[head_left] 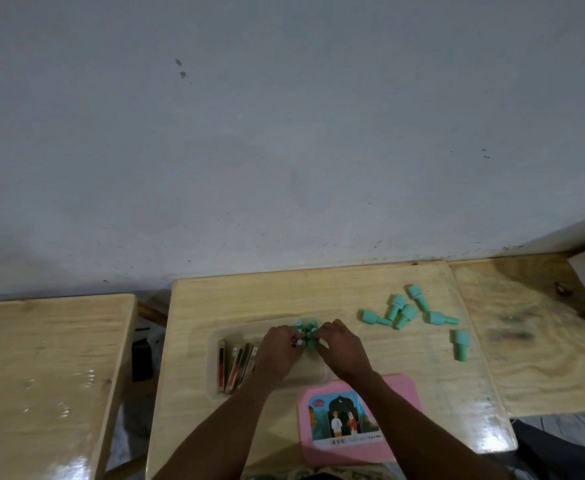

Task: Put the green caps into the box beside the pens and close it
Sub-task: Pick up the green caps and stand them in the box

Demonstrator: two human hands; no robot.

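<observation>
head: six loose green caps (409, 313), both hands (313, 351) gripping cluster in box (215, 344)

Caps (409, 311) loose on the table (422, 382) are mint green, same green as the cluster (305, 336) in the box (215, 341), a few of those showing white tips. Box is translucent beige; pens (237, 365) in it are tan/gold with red and dark strips. Lid (402, 389) is pink with a teal-and-dark printed label (344, 422) showing two figures in white and red; table pale wood grain, wall (284, 133) grey-white with dark specks.
</observation>
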